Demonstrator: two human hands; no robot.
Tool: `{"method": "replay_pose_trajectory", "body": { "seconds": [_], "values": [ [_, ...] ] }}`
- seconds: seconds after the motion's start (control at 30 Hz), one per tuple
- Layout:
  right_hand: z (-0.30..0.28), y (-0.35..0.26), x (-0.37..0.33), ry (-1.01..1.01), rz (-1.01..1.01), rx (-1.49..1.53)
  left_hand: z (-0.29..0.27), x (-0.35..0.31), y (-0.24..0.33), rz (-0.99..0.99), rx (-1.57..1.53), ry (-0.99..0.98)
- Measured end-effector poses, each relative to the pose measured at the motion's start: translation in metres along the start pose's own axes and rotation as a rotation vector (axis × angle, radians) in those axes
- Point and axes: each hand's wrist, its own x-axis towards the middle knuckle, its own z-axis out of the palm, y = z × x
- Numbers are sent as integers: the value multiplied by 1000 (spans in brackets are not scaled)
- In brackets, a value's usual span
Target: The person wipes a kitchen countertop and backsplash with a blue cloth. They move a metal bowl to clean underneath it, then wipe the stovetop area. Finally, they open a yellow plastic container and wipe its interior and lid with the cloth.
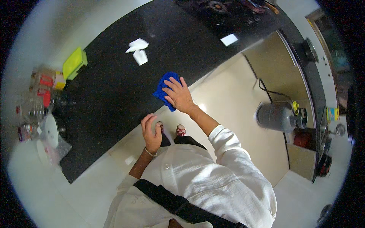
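A bunched blue cloth lies near the front edge of the black countertop. My right hand is on top of it, fingers bent over the fabric and pressing it to the surface. What the fingertips do under the folds is hidden. Lower down, my left hand rests at the counter's edge with its fingers loosely curved and apart; nothing shows in it. Crumpled white paper pieces lie farther back on the counter, beyond the cloth.
A green box, clear jars with red lids and a white pot in plastic line the left side. A white card lies near the stove. On the floor at right stands a grey gas cylinder.
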Motion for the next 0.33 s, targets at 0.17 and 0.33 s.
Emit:
{"method": "replay_pose_trajectory", "body": {
  "seconds": [0.17,0.33],
  "values": [
    [-28,58,-5,67,134,-21,41,34,17,81,-49,-152],
    [-56,127,-20,158,277,-26,98,71,29,165,-128,-283]
  ]
}}
